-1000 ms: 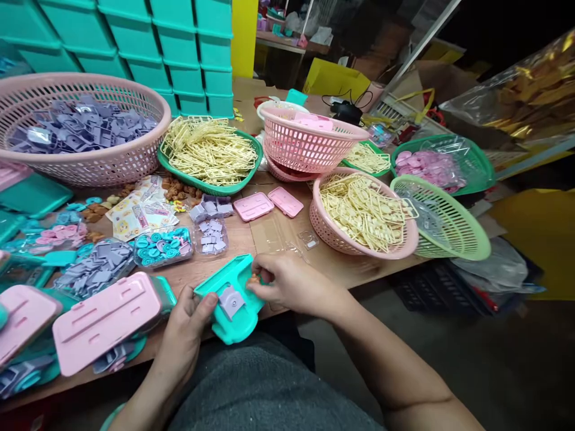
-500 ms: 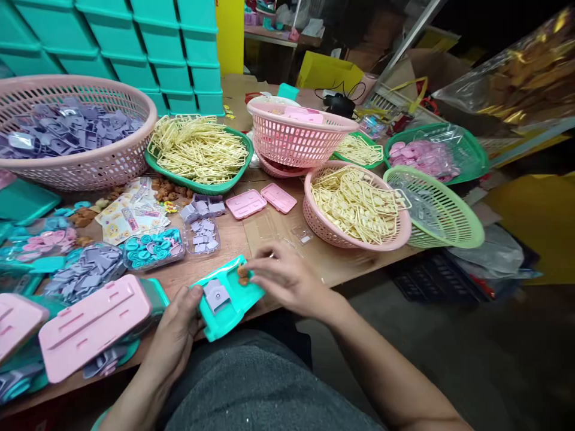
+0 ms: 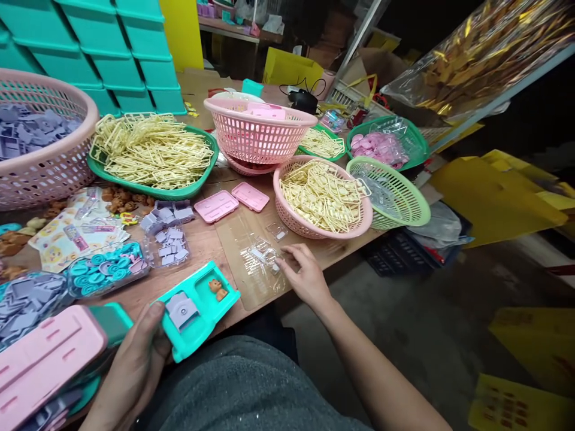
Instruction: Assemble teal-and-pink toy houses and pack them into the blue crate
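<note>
The left hand [image 3: 135, 365] holds a teal tray [image 3: 197, 308] at the tabletop's [image 3: 211, 245] near edge, its grip closed on the tray's left end. A lilac piece [image 3: 181, 309] and a small brown figure [image 3: 218, 289] sit in the tray. The right hand [image 3: 305, 276] rests its spread fingers on clear blister packs [image 3: 258, 260] just right of the tray, near a pink basket [image 3: 321, 200] of cream parts.
</note>
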A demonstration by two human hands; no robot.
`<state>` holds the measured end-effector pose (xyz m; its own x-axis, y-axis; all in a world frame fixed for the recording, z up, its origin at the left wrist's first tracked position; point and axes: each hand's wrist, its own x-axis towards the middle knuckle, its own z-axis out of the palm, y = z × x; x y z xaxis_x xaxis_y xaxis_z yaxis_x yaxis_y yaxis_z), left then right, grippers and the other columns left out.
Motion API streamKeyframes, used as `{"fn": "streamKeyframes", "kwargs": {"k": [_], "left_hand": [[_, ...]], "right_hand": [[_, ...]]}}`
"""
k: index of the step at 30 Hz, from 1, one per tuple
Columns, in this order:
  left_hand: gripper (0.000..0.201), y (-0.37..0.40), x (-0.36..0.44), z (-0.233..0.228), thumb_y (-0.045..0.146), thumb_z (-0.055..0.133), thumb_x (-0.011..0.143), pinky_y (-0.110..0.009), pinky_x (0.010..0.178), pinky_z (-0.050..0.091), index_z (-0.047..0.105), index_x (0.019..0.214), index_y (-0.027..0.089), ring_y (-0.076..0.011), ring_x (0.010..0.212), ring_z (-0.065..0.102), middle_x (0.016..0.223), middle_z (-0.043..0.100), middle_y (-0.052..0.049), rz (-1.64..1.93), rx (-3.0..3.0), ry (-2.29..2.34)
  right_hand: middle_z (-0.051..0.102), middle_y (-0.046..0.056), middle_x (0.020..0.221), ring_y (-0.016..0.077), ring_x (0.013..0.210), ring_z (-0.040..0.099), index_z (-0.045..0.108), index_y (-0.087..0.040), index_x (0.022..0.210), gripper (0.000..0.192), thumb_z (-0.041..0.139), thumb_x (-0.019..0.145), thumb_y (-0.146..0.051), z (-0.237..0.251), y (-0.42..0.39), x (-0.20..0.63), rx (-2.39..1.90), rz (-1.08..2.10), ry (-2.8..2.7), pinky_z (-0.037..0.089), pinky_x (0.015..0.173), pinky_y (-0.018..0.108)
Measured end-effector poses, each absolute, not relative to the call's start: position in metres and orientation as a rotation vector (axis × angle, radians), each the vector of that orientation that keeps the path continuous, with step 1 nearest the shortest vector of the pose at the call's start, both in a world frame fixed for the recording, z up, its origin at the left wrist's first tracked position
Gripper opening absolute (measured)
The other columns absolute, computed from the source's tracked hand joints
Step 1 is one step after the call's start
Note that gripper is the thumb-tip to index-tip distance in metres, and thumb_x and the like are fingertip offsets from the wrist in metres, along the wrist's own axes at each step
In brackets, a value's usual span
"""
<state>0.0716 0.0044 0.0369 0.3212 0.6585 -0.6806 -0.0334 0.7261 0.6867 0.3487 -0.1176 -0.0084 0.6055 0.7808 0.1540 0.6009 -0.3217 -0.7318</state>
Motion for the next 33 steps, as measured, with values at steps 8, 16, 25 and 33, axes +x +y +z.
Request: {"fn": "streamKeyframes", "kwargs": {"k": [8, 16, 25, 33], "left_hand": [[0.072, 0.006, 0.073, 0.037, 0.049, 0.090, 0.065, -0.036, 0.076, 0.065, 0.065, 0.127, 0.022, -0.0335, 0.096, 0.076, 0.102, 0.081, -0.007, 0.501, 0.593, 1.123], [0.073, 0.002, 0.069, 0.038, 0.063, 0.084, 0.066, -0.036, 0.063, 0.061, 0.064, 0.121, 0.020, -0.0344, 0.089, 0.076, 0.108, 0.079, -0.013, 0.384, 0.752, 1.131], [0.066, 0.000, 0.073, 0.042, 0.064, 0.083, 0.069, -0.040, 0.085, 0.060, 0.067, 0.114, 0.018, -0.0334, 0.102, 0.074, 0.109, 0.079, -0.013, 0.450, 0.849, 1.121], [0.060, -0.005, 0.085, 0.052, 0.060, 0.088, 0.064, -0.032, 0.067, 0.058, 0.070, 0.104, 0.019, -0.0306, 0.086, 0.076, 0.089, 0.080, -0.008, 0.537, 0.829, 1.194]], "right_hand": [[0.060, 0.001, 0.081, 0.0177, 0.074, 0.056, 0.057, -0.021, 0.081, 0.022, 0.067, 0.087, -0.040, -0.004, -0.117, 0.350, -2.108, 0.562, -0.985, 0.050, 0.073, 0.034], [0.057, -0.003, 0.079, 0.0126, 0.064, 0.061, 0.061, -0.021, 0.101, 0.042, 0.078, 0.078, -0.052, 0.038, -0.097, 0.311, -1.451, 1.075, -0.655, 0.059, 0.063, 0.029], [0.054, -0.004, 0.065, 0.0112, 0.057, 0.052, 0.059, -0.020, 0.091, 0.027, 0.057, 0.096, -0.047, 0.032, -0.080, 0.292, -1.652, 0.843, -0.994, 0.043, 0.053, 0.023], [0.066, 0.004, 0.074, 0.0174, 0.067, 0.064, 0.060, -0.023, 0.093, 0.018, 0.045, 0.102, -0.029, 0.046, -0.085, 0.276, -1.919, 0.378, -1.337, 0.044, 0.063, 0.026]]}}
